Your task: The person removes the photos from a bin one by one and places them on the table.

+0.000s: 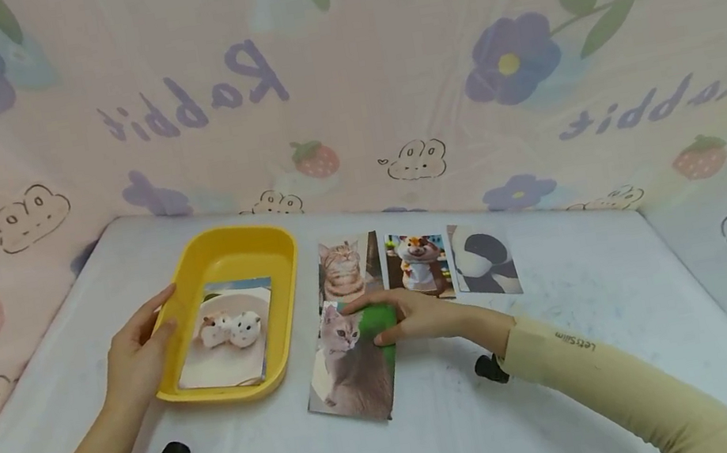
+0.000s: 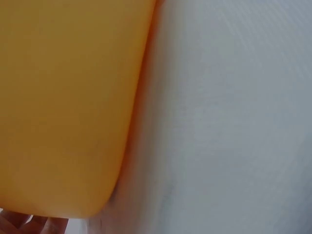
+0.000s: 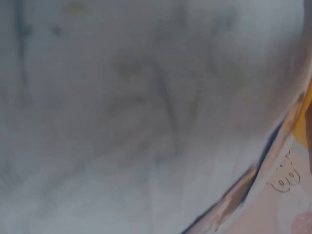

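My left hand [image 1: 139, 352] holds the left side of a yellow tray [image 1: 226, 265], thumb at the rim; in the left wrist view its fingers [image 2: 34, 225] show at the tray's end. A photo card of two white spotted round figures [image 1: 233, 332] lies in the tray. With my right hand [image 1: 425, 314] I pinch a grey cat photo card [image 1: 355, 372] by its upper right side, just right of the tray. This card overlaps the lower edge of an orange cat photo card [image 1: 341, 266].
Beside the orange cat card lie a hamster figure photo card [image 1: 418, 261] and a black-and-white photo card [image 1: 485, 262]. They rest on a white table [image 1: 577, 383]. Behind it hangs a pink patterned cloth [image 1: 350, 60].
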Demonstrator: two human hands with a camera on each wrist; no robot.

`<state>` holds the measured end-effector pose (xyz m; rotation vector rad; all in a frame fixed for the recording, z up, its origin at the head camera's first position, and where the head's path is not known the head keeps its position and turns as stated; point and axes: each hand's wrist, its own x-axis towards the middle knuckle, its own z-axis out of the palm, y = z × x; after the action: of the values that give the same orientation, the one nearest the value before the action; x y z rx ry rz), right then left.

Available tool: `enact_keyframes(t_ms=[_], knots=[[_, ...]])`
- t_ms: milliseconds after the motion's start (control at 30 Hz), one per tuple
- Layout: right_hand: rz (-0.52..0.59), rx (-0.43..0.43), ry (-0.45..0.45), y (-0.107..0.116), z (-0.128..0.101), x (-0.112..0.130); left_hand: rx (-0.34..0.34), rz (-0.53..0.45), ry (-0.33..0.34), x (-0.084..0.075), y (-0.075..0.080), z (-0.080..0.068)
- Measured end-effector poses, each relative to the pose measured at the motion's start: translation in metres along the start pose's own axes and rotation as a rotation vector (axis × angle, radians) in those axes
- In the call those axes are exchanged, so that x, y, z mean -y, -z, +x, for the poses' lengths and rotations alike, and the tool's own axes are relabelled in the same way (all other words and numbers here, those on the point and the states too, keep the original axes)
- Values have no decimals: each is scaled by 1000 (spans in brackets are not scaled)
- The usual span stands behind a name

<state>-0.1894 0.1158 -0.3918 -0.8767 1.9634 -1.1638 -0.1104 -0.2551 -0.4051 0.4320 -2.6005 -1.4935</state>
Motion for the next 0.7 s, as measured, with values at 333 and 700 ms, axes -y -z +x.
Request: enact_keyframes(t_ms=[333, 700], knots=[[-130, 105, -22, -11, 6, -4, 3, -20, 9, -2, 0, 1], [-358, 9, -70, -17, 16, 2, 1, -42, 27, -2, 0, 0]])
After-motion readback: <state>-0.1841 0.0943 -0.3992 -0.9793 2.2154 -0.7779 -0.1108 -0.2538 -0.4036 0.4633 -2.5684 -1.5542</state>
